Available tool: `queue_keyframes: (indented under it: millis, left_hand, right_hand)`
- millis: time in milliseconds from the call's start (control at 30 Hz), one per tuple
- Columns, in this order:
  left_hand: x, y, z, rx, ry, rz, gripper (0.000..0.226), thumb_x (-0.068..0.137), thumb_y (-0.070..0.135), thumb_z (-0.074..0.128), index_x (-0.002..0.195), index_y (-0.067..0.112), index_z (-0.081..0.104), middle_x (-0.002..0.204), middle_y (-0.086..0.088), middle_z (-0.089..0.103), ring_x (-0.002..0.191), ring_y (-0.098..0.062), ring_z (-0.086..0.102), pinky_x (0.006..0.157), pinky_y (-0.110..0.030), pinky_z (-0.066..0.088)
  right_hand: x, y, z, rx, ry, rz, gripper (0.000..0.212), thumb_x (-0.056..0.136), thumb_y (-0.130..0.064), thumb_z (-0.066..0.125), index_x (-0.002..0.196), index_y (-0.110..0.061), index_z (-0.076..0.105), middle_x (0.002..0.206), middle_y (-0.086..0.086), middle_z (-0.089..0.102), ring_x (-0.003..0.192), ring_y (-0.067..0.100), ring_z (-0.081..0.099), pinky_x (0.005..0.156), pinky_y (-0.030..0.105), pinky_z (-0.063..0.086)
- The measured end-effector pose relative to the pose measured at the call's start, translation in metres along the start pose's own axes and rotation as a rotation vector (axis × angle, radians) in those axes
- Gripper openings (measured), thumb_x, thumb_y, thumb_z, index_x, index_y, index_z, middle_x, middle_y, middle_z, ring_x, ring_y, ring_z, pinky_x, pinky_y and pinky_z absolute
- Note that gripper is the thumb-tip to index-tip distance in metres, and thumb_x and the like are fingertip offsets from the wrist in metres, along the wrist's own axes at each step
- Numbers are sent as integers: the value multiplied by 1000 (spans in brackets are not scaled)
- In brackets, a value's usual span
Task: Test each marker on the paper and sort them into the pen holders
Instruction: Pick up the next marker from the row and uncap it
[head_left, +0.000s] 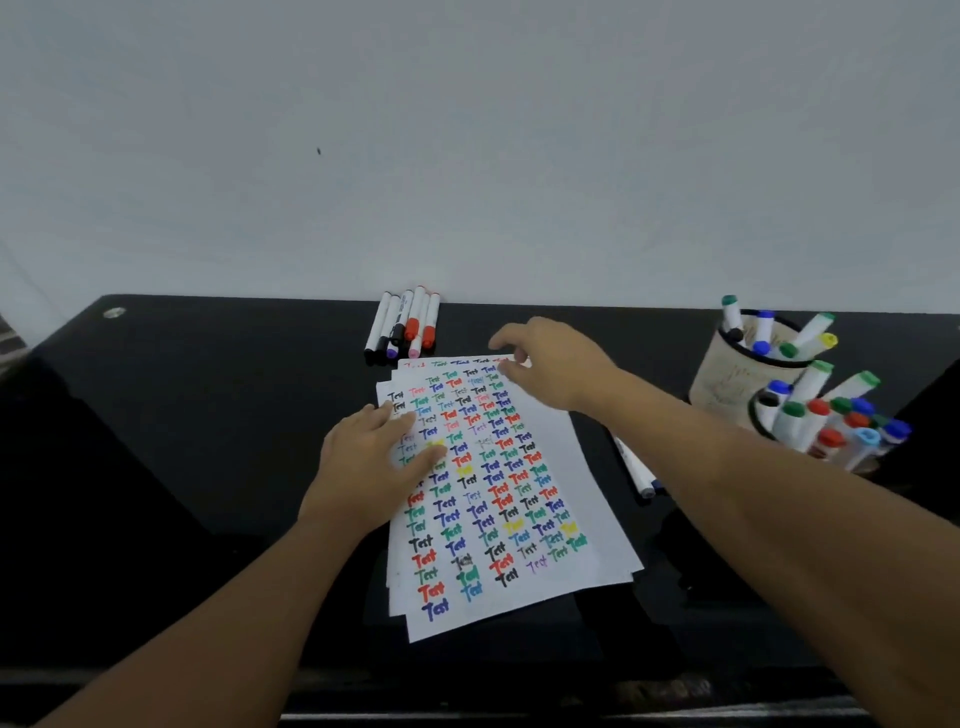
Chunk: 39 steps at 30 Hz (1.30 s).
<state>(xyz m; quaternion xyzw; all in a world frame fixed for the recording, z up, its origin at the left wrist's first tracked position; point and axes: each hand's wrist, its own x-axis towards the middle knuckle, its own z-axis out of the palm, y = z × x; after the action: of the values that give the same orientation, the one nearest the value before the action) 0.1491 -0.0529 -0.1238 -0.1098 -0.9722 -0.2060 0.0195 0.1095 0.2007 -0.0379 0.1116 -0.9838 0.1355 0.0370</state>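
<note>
Nearest the front edge of the bench lies the paper, a loose stack of a few thin white sheets fanned a little out of line, the top one nearly filled with rows of "Test" in many colours. It looks light and limp and likely to slide on the dark glossy top, so it is best held down flat rather than pinched.

The left hand does just that: it rests palm-down on the left side of the stack with fingers straight and spread, holding nothing. The right hand hovers over the far right corner of the sheets, fingers loosely curled and parted; no marker shows in it, though whether the fingertips touch the paper edge I cannot tell.

Just right of the stack, partly hidden under the right forearm, a stray marker lies on the bench.

Further back, against the far edge near its middle, the untested markers lie side by side in a small bundle, caps towards the person. They are light, stiff, smooth plastic tubes that would roll; a pinch round the mid-barrel of one on the outside should lift it cleanly.

At the far right corner stand the two pen holders, pale cups with dark rims, both crowded with sorted markers leaning outward. A new one would need to drop into a gap.
</note>
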Motion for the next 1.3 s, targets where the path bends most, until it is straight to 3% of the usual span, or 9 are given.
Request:
queue_keyframes:
  millis: [200, 400, 533, 633, 733, 833, 967, 1200, 1300]
  left_hand:
    - [3, -3, 4, 12, 1, 1, 80, 87, 81, 43, 151, 34, 43, 163, 3, 33, 152, -18, 22, 125, -45, 14]
    - [5, -4, 6, 22, 12, 17, 78, 88, 80, 42, 152, 35, 42, 164, 4, 30, 152, -16, 18, 126, -43, 11]
    - [5, -6, 8, 18, 29, 24, 79, 87, 81, 42, 151, 34, 43, 163, 5, 32, 152, -16, 19, 125, -42, 11]
    - [5, -7, 9, 23, 29, 25, 79, 87, 81, 41, 151, 35, 43, 162, 6, 32, 152, -15, 18, 125, -42, 11]
    - [6, -7, 9, 22, 23, 22, 79, 87, 81, 41, 151, 36, 42, 163, 7, 31, 152, -15, 18, 125, -43, 11]
    - [5, -6, 9, 15, 22, 19, 78, 87, 81, 41, 151, 36, 42, 163, 7, 30, 152, -15, 16, 125, -43, 10]
    - [5, -6, 8, 7, 14, 14, 77, 88, 81, 41, 151, 37, 41, 164, 9, 29, 152, -14, 15, 124, -42, 8]
    - [5, -5, 7, 4, 9, 4, 78, 87, 81, 42, 152, 37, 41, 163, 9, 29, 152, -14, 16, 124, -41, 9]
    - [5, -4, 6, 4, 9, 6, 77, 88, 81, 42, 151, 37, 41, 163, 9, 30, 151, -15, 17, 124, -42, 10]
  right_hand:
    - [51, -19, 46, -108, -96, -28, 53, 108, -27, 48, 159, -36, 35, 156, 9, 44, 140, 33, 42, 108, 49, 47]
    - [91, -31, 68, -196, -138, -33, 65, 103, -14, 46, 162, -34, 26, 162, 6, 38, 141, 34, 38, 110, 51, 42]
    - [100, -32, 78, -229, -122, -40, 60, 102, -16, 48, 158, -31, 33, 154, 6, 47, 134, 32, 46, 106, 50, 43]
    - [100, -27, 81, -220, -10, -40, 45, 101, -16, 48, 145, -26, 46, 129, 5, 61, 113, 26, 55, 92, 41, 43]
    - [100, -21, 80, -230, 84, -65, 44, 96, -9, 51, 135, -28, 50, 112, 4, 60, 97, 22, 50, 80, 36, 38]
    - [104, -20, 77, -286, 52, -97, 59, 94, -5, 56, 144, -36, 47, 114, 4, 56, 102, 23, 50, 84, 37, 39]
    - [110, -23, 78, -407, 1, -138, 57, 98, -10, 61, 146, -39, 50, 118, 4, 56, 108, 25, 54, 88, 38, 37]
    - [102, -7, 70, -512, 247, -297, 44, 92, -12, 73, 133, -21, 61, 120, 10, 55, 108, 29, 54, 96, 41, 45]
    - [89, -8, 60, -363, 312, -326, 36, 103, -14, 59, 138, -12, 53, 126, 14, 60, 109, 30, 56, 93, 39, 46]
